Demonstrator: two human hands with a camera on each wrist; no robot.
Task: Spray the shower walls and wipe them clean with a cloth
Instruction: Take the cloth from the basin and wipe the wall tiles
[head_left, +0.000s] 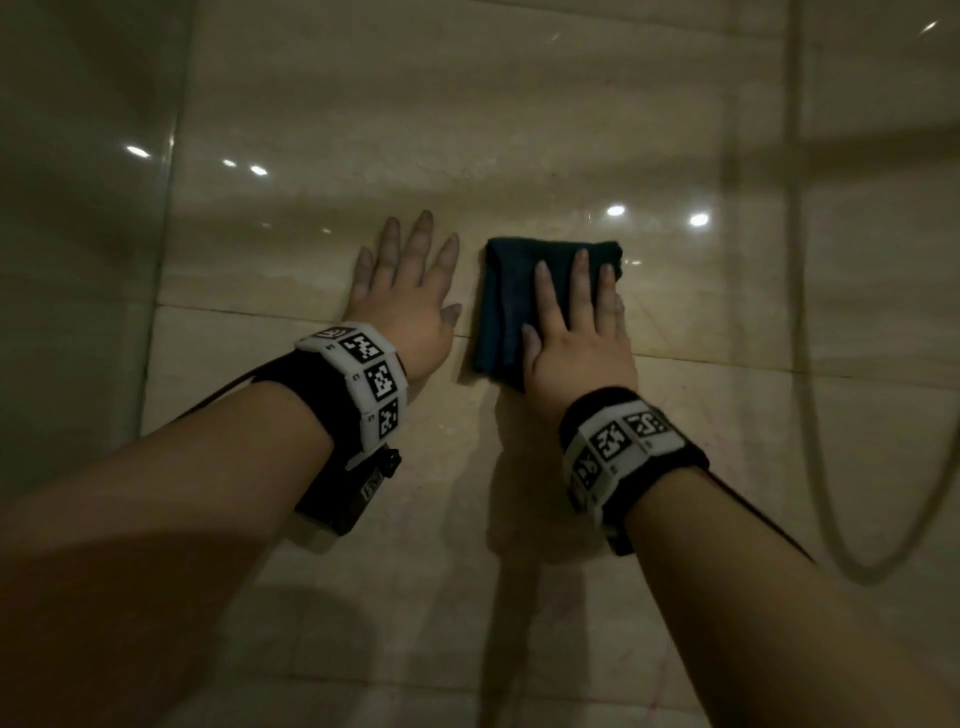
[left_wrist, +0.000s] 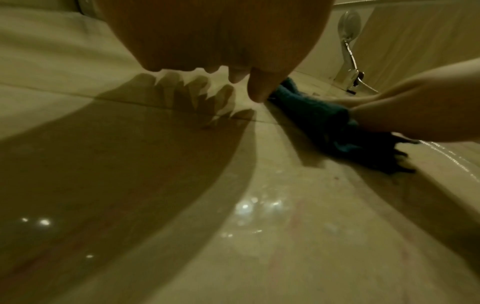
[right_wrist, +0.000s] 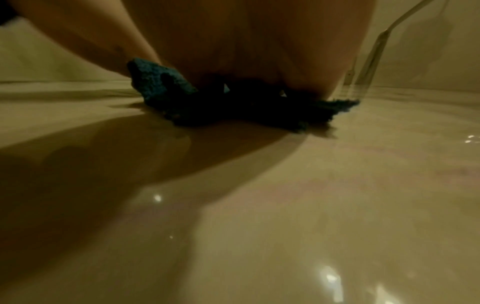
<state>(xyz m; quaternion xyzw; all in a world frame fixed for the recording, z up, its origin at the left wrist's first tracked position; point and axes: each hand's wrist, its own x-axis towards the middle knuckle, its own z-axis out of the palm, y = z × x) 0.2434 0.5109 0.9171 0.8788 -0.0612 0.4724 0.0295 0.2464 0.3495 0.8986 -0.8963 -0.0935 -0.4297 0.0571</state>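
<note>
The right hand (head_left: 576, 332) lay flat with straight fingers pressed on the dark teal cloth (head_left: 511, 306), pinning it against the glossy beige tiled wall (head_left: 519, 130) — nothing gripped. The left hand (head_left: 405, 301) rested just beside the cloth, fingers spread and straight, palm towards the tile, holding nothing. The folded cloth straddled a grout line between tiles. Further right hung a shower hose (head_left: 810, 415) — looping down the wall.
</note>
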